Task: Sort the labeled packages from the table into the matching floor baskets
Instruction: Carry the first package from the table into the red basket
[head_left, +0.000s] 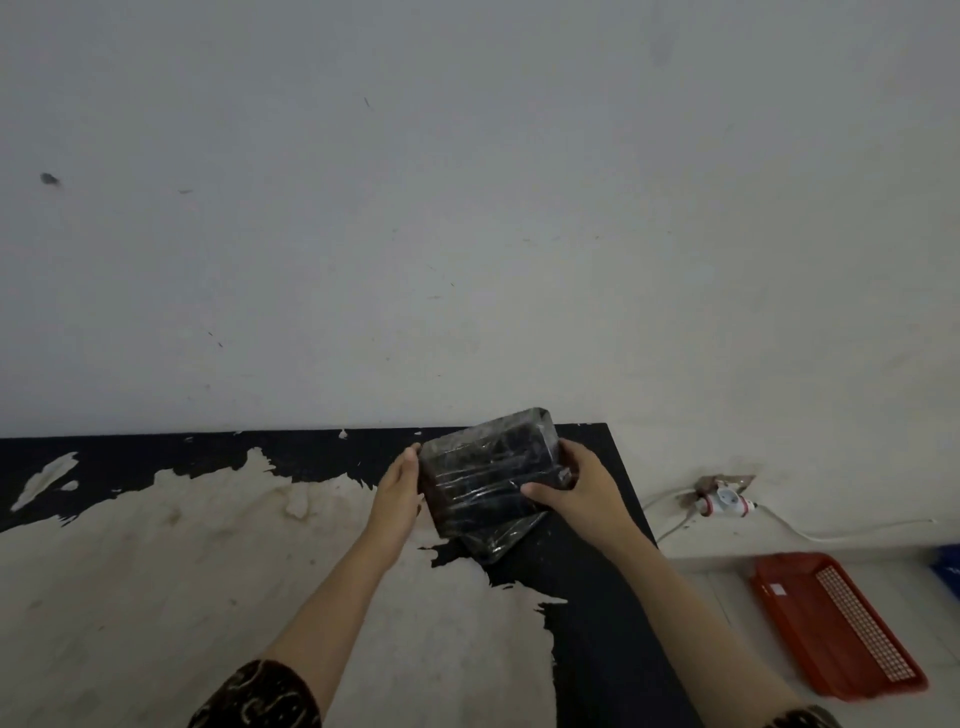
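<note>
Package (491, 480) wrapped in shiny black plastic sits a little right of the frame's centre, low in the picture, held between both hands above the far right part of the counter (156, 561). It is tilted, its upper corner reaching past the counter's back edge against the pale wall (467, 208), and its lower corner close to the dark surface; whether that corner touches the counter cannot be told. No label is legible on the wrapping. The left hand (397, 488) lies flat along the package's left edge, fingers pointing up the frame. The right hand (576, 491) is clamped on the right side, thumb across the front face and fingers curled behind the edge. The counter is black with large worn patches where the coating has peeled to a pale layer. At the lower right of the frame a red basket (836, 626) lies on the floor, with a blue thing (948, 569) cut off by the right edge just above it. A white plug adapter (724, 501) with cables sits at the foot of the wall, right of the counter.
</note>
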